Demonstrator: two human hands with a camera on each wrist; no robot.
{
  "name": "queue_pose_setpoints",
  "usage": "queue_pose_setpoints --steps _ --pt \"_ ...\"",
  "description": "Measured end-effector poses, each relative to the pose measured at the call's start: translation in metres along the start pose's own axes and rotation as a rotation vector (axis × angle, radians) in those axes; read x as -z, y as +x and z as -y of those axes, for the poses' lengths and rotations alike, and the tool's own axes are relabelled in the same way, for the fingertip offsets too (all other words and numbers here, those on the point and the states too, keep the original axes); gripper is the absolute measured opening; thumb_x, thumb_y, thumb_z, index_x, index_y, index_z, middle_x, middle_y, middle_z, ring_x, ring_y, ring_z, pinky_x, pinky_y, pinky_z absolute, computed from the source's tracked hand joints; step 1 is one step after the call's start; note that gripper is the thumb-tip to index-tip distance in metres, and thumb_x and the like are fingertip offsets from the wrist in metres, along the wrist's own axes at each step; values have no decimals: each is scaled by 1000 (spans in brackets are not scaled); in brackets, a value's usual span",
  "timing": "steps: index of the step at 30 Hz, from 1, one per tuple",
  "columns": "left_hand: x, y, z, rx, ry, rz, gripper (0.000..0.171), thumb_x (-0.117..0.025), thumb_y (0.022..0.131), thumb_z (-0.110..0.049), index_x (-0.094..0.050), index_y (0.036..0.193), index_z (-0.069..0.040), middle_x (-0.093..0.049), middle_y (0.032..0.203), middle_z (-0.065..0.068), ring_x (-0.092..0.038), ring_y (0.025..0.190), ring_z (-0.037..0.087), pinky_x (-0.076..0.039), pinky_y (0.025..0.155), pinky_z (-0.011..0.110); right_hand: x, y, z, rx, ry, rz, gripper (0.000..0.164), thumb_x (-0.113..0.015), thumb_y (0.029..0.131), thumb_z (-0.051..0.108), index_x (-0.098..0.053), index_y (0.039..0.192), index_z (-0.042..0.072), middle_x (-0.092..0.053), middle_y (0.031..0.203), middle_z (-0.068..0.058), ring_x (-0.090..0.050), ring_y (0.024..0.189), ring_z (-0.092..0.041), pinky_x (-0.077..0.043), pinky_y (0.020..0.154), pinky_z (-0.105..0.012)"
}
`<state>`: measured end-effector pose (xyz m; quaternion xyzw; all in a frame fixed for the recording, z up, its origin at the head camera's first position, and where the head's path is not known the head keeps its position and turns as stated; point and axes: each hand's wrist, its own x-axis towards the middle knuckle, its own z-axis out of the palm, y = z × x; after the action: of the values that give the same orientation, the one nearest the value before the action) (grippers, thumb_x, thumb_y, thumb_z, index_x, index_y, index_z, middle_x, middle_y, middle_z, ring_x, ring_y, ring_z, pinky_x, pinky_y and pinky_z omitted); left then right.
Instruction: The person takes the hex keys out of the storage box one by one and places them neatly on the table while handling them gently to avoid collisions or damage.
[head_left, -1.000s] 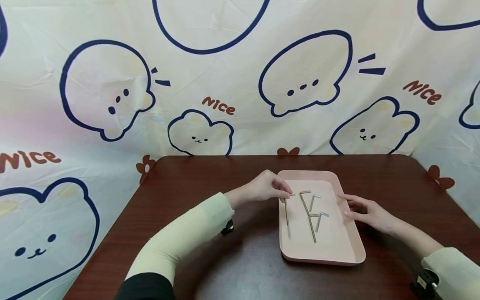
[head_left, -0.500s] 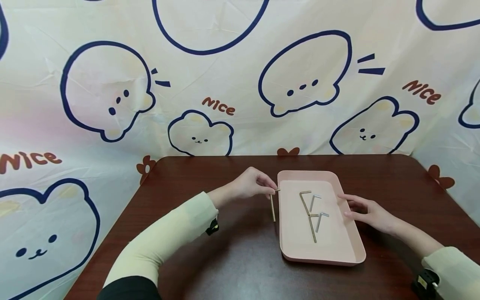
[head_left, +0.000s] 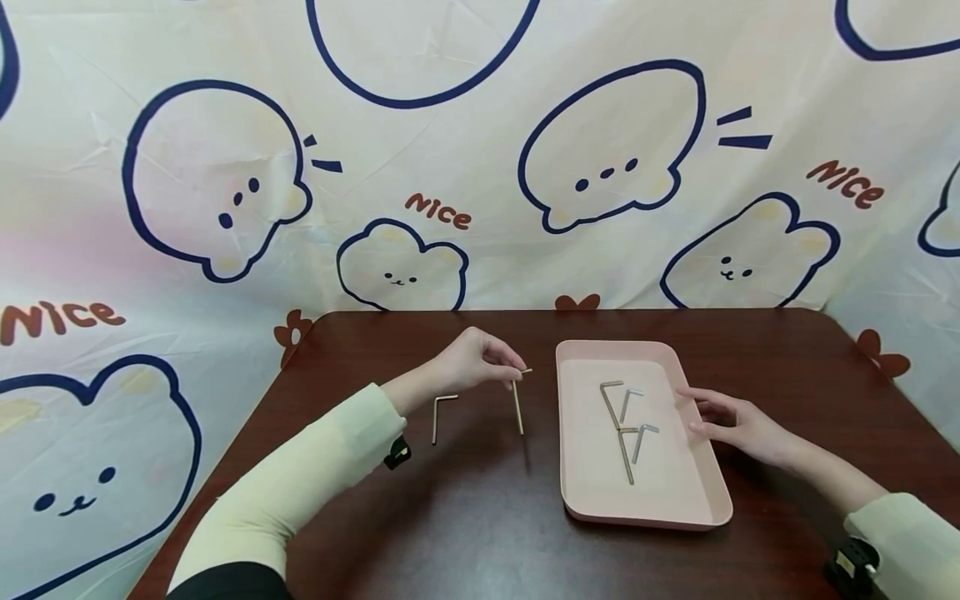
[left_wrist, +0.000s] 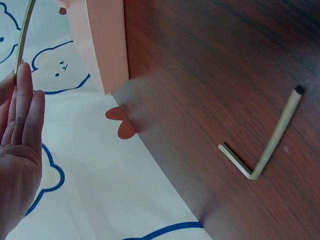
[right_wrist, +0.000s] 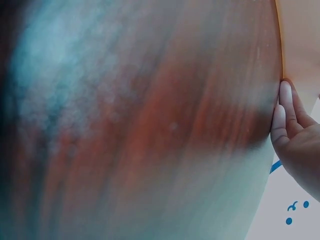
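My left hand (head_left: 480, 360) pinches a brass-coloured hex key (head_left: 517, 410) near its bend, its long arm hanging down above the table. A second brass-coloured hex key (head_left: 434, 423) lies on the table left of it; in the left wrist view this L-shaped key (left_wrist: 276, 135) shows close up. The pink tray (head_left: 675, 500) at right holds two brass-coloured hex keys (head_left: 626, 460) and two smaller silver ones (head_left: 638, 447). Resting at the tray's right rim is my right hand (head_left: 742, 427), fingers extended against the wall. Its fingertips (right_wrist: 285, 92) touch the tray edge in the right wrist view.
The dark brown wooden table (head_left: 450, 517) extends under everything. A pale cloth (head_left: 495, 150) printed with cartoon bears hangs behind and along the sides of the table. Each wrist carries a small black camera (head_left: 397, 452).
My left hand has carried the hex key out of the tray, leftward over the table. The key on the table has come into view from behind the arm. The right hand stays put.
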<state>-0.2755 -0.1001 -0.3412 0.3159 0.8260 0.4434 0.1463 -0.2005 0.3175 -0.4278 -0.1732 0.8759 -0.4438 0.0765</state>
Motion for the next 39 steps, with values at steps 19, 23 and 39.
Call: queue_pose_setpoints --steps 19,23,39 --pt "27 -13 18 75 59 -15 10 -74 87 -10 -76 96 -7 -72 79 2 -69 84 31 -50 76 30 2 0 -2 -41 -15 3 59 -64 95 21 -40 146 2 -55 128 -23 -56 103 -14 -48 80 -23" --pt "32 -15 23 82 75 -17 9 -73 87 -10 -77 96 -7 -72 79 3 -69 83 29 -48 71 29 1 0 -2 -42 -21 2 59 -64 95 21 -40 146 2 -56 127 -23 -56 103 -14 -48 79 -22" --pt "36 -18 49 147 94 -17 14 -72 88 -8 -75 99 0 -72 80 4 -69 84 33 -51 80 32 1 1 -3 -45 -14 -2 59 -64 95 21 -41 145 2 -58 122 -20 -56 100 -14 -48 79 -23"
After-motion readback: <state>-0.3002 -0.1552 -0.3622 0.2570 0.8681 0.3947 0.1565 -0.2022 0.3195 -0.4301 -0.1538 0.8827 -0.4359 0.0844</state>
